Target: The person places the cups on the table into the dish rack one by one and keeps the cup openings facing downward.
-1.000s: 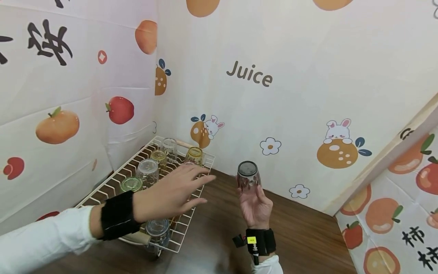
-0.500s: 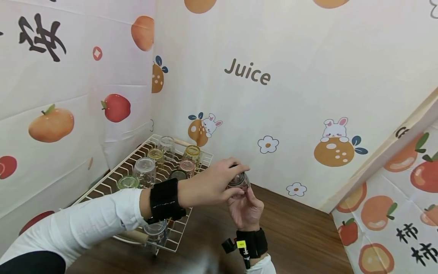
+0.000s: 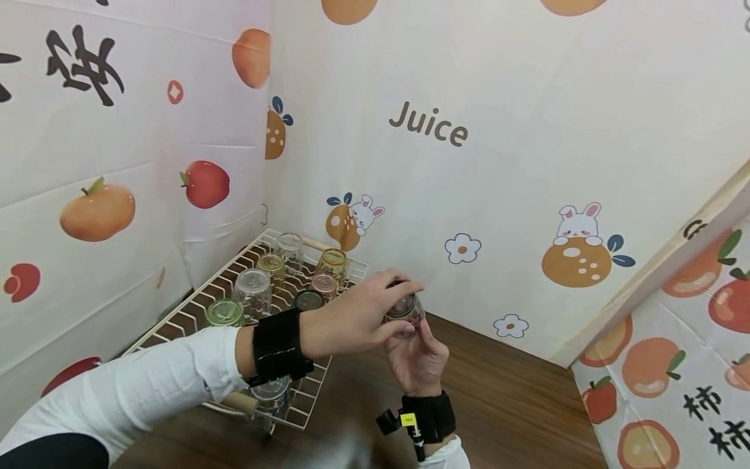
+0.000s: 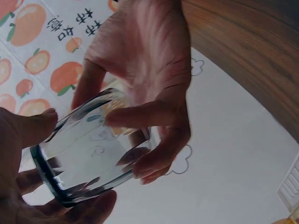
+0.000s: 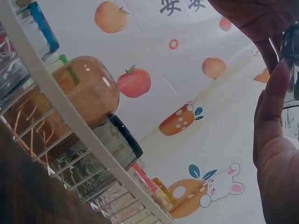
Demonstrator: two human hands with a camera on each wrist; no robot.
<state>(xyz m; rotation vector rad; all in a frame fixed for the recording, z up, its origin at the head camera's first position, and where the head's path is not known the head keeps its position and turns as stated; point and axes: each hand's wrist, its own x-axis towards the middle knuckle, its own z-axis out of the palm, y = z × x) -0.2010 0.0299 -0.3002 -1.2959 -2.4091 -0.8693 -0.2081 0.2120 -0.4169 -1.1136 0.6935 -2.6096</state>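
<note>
Both hands hold one clear drinking glass (image 3: 406, 309) in front of the far wall. My left hand (image 3: 366, 316) grips its upper end, fingers over the far side and thumb nearer. From below, my right hand (image 3: 417, 365) holds the lower end, palm turned up. The left wrist view shows the glass (image 4: 93, 154) tilted, its thick dark end by the left thumb (image 4: 39, 126) and the right fingers (image 4: 145, 116) around the other end. In the right wrist view only an edge of the glass (image 5: 290, 107) shows past the right hand (image 5: 275, 158).
A white wire rack (image 3: 310, 413) at left carries several glasses, among them a green one (image 3: 225, 312), a clear one (image 3: 253, 290) and a pink one (image 3: 324, 283). The left forearm crosses over the rack. Brown wooden tabletop (image 3: 498, 391) extends right, below fruit-printed wall sheets.
My left hand has moved right from above the rack and taken hold of the glass's upper end. The right hand has lowered slightly with the glass. Little differs over the last half second.
</note>
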